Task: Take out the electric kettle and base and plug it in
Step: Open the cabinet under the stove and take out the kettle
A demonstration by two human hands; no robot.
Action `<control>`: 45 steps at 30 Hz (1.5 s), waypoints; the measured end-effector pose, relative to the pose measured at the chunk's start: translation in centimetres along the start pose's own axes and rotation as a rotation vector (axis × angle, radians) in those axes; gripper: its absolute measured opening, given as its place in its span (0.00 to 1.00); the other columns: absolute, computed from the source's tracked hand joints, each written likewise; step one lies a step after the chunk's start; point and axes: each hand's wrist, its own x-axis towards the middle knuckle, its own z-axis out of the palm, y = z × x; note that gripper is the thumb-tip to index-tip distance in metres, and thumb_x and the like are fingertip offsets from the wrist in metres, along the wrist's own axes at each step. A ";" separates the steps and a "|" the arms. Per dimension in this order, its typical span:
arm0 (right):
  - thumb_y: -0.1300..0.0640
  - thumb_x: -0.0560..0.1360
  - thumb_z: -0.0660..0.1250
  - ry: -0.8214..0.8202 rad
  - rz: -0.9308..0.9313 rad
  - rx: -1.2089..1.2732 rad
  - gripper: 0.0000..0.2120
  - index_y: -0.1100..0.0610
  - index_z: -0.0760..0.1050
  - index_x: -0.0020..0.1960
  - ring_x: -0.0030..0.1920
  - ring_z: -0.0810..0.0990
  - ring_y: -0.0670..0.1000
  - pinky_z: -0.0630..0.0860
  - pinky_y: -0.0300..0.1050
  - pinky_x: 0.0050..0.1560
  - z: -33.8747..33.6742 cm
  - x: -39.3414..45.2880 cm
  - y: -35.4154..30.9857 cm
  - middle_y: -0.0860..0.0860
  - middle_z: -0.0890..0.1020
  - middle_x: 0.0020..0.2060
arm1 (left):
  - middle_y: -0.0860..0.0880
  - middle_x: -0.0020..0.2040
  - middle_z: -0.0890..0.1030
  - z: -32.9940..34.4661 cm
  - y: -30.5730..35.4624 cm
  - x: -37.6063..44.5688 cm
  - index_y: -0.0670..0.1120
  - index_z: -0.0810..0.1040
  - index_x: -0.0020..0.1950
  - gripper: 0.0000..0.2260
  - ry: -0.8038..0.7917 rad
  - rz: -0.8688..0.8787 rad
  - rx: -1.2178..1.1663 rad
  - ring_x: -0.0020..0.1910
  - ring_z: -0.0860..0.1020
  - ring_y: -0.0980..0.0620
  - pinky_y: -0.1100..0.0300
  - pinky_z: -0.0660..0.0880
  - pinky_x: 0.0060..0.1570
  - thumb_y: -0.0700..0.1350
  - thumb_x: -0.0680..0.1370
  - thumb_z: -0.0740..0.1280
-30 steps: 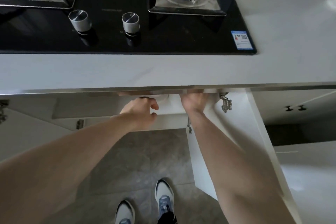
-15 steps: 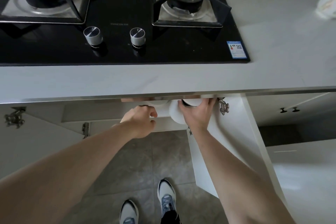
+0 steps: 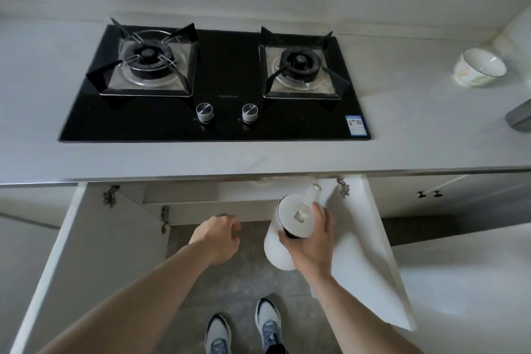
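Both hands were out in front of the open cabinet below the counter: the right hand (image 3: 309, 247) gripped the white electric kettle (image 3: 283, 234) with fingers curled round its top edge and lid, while the left hand (image 3: 217, 238) hung beside it with fingers loosely curled, and no object could be made out in it. Held over the floor tiles, between the two swung-open cabinet doors (image 3: 362, 253), the kettle was outside the cabinet mouth, below the level of the countertop (image 3: 402, 135) and not resting on anything. Its long axis ran roughly upright but tilted, the lid end leaning toward the cabinet and upward, the bottom end swinging back toward the person's feet; the handle (image 3: 312, 195) stuck out from the top on the far side, pointing toward the cabinet opening. By my judgement the task was at an early stage: the kettle was taken out, but it was not yet set down. No base could be seen, so that probably had to be fetched from the shadowed cabinet interior, which could not be read. Beyond, on the countertop, sat a two-burner gas hob (image 3: 214, 86), and a bowl (image 3: 478, 66) stood far off to the right. No socket or cord showed, so plugging in remained undone.
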 end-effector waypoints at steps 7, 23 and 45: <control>0.42 0.57 0.80 -0.123 -0.205 0.040 0.51 0.46 0.62 0.75 0.72 0.68 0.51 0.73 0.55 0.68 -5.1 -6.9 -6.6 0.32 0.62 0.67 | 0.54 0.60 0.82 -2.3 -1.6 -10.6 0.56 0.79 0.61 0.16 0.061 -0.096 -0.109 0.58 0.80 0.50 0.58 0.76 0.56 0.48 0.74 0.65; 0.37 0.59 0.78 -0.440 -0.739 0.174 0.46 0.45 0.66 0.73 0.71 0.65 0.38 0.65 0.33 0.68 -6.0 -16.8 -31.5 0.39 0.66 0.69 | 0.57 0.64 0.76 -13.3 -13.5 -32.4 0.56 0.76 0.64 0.20 0.533 -0.198 -0.185 0.58 0.79 0.51 0.55 0.76 0.56 0.49 0.72 0.61; 0.34 0.57 0.78 -0.410 -0.701 -0.004 0.50 0.44 0.63 0.75 0.65 0.74 0.49 0.75 0.47 0.60 14.0 -21.1 -59.8 0.43 0.66 0.69 | 0.49 0.73 0.68 -32.7 -40.3 -38.1 0.50 0.68 0.74 0.25 0.603 -0.273 -0.033 0.69 0.70 0.45 0.51 0.71 0.66 0.47 0.76 0.65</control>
